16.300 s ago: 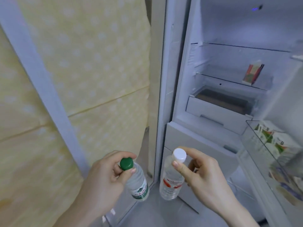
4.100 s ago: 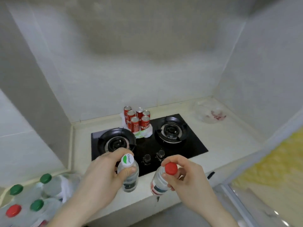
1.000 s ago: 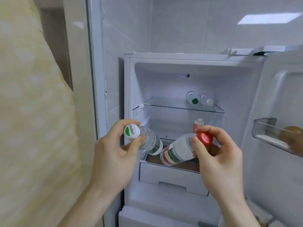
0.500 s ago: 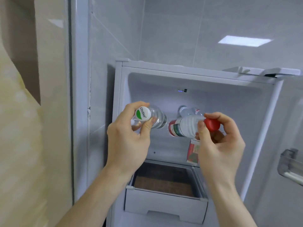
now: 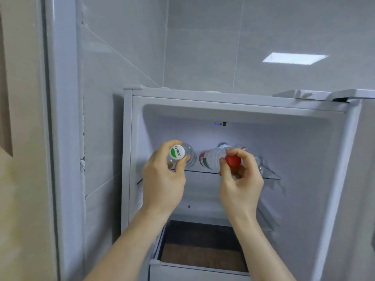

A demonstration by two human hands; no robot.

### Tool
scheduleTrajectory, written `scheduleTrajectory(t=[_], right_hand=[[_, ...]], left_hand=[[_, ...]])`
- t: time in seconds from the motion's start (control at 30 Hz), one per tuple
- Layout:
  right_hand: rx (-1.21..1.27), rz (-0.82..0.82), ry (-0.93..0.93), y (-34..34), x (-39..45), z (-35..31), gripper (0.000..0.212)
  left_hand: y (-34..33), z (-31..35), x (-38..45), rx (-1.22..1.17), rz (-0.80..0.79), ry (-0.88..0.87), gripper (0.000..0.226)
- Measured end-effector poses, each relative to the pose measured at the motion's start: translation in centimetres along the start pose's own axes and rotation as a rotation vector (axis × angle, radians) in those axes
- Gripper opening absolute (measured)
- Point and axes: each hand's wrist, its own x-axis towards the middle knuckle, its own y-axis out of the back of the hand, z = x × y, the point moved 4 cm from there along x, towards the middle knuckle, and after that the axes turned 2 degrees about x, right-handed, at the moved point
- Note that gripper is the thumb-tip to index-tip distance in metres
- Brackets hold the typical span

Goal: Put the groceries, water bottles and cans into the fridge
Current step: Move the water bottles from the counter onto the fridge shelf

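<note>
Head view: fridge (image 5: 343, 159) glass shelf (image 5: 272, 176) holds water bottles (image 5: 211, 159).

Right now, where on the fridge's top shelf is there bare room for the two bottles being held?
The glass shelf looks bare at its left end, under the left hand and its white-capped bottle, and toward its right edge. The middle back is crowded: bottles already lie behind the right hand and its red-capped bottle.

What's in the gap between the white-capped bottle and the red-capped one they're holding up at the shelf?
Nothing. In the head view, only the fridge's lit back wall shows between the white-capped bottle and the red-capped bottle.
</note>
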Motion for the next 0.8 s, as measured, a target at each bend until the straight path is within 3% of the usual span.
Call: scheduleTrajectory(t=[0.53, 0.8], right_hand=[[-0.387, -0.264, -0.132, -3.0, 5.4, 10.4, 0.028], [-0.468, -0.430, -0.181, -3.8, 6.6, 13.3, 0.028]], left_hand=[[-8.9, -5.6, 4.3, 0.169, -0.162, 0.096, 0.022], [-11.4, -7.2, 5.7, 0.289, -0.251, 0.204, 0.024]])
